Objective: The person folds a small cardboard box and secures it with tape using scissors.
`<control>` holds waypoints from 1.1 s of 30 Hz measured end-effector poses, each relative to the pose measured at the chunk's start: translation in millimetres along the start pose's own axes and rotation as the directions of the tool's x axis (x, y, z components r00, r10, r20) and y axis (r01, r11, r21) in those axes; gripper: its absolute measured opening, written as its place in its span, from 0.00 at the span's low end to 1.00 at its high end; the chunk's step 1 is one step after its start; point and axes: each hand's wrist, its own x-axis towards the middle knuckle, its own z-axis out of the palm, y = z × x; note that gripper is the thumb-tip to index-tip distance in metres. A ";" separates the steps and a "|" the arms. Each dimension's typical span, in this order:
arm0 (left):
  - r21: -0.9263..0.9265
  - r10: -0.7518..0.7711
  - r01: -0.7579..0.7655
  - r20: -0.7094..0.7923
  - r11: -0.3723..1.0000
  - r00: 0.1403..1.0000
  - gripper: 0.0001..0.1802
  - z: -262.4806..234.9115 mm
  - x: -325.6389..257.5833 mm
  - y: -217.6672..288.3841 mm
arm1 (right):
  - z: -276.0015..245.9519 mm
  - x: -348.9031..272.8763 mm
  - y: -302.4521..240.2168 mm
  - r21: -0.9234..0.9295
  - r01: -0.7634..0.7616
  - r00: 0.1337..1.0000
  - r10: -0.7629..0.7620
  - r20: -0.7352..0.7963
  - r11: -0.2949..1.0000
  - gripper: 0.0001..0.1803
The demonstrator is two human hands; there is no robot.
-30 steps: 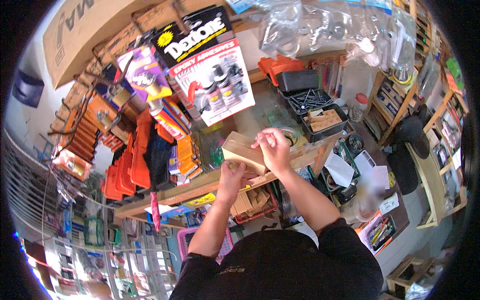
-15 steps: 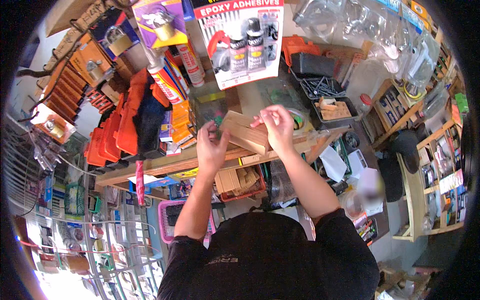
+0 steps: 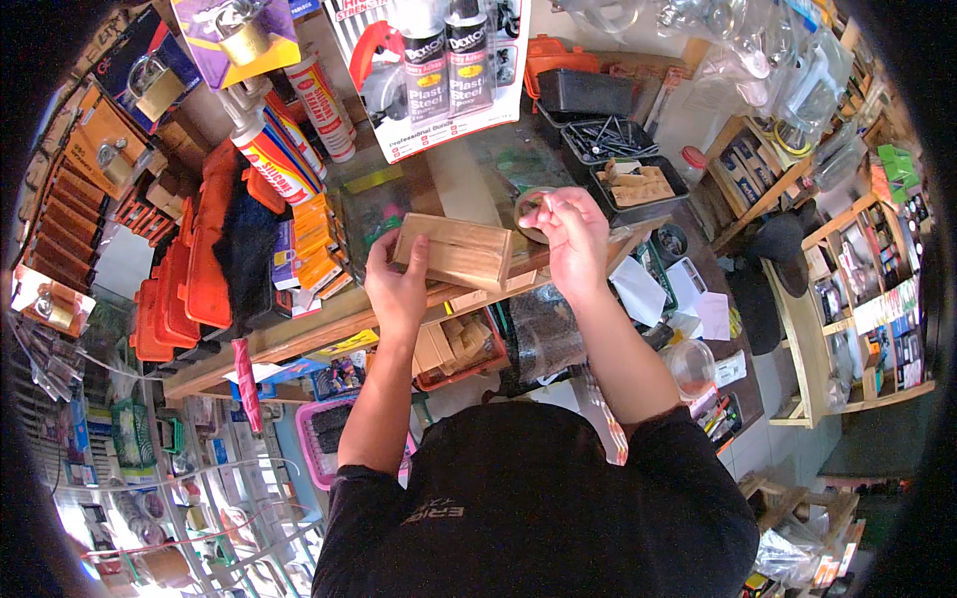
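Note:
My left hand (image 3: 399, 291) grips the left end of a small wooden box (image 3: 454, 249), its thumb on the near face and the other fingers mostly hidden behind. The box is light brown, oblong, and held tilted just above the counter's front edge. My right hand (image 3: 576, 239) is raised to the right of the box, apart from it, with thumb and fingertips pinched together. Whatever may be in that pinch is too small to make out. Partly behind those fingers is a ring-shaped roll (image 3: 531, 207), seemingly on the counter top.
A carded adhesive pack (image 3: 439, 75) hangs over the counter (image 3: 459, 189). Left stand orange cases (image 3: 204, 269), sealant tubes (image 3: 269, 159) and small yellow-orange boxes (image 3: 317, 244). Black trays hold screws (image 3: 610, 138) and wood pieces (image 3: 638, 185). Below are a red bin (image 3: 498, 361) and a pink basket (image 3: 317, 468).
My left hand has closed on the box, which now lies more level. My right hand has come off the box's right end and pinched its fingers. The whole view has shifted.

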 end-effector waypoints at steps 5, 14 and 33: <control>-0.034 -0.020 0.018 -0.053 0.999 0.998 0.21 2.7 -3.1 -12.7 | -7.2 -20.3 0.7 -0.100 -0.031 1.000 0.031 -0.004 0.994 0.02; -0.167 -0.118 0.099 -0.106 0.981 0.987 0.19 5.8 -9.4 -4.4 | 16.7 -38.9 4.7 -0.690 0.447 0.894 -0.324 0.311 0.569 0.06; -0.227 -0.164 0.163 0.014 0.960 0.986 0.14 -10.2 3.2 -11.3 | 37.1 -37.2 35.6 -0.705 0.520 0.853 -0.336 0.399 0.483 0.06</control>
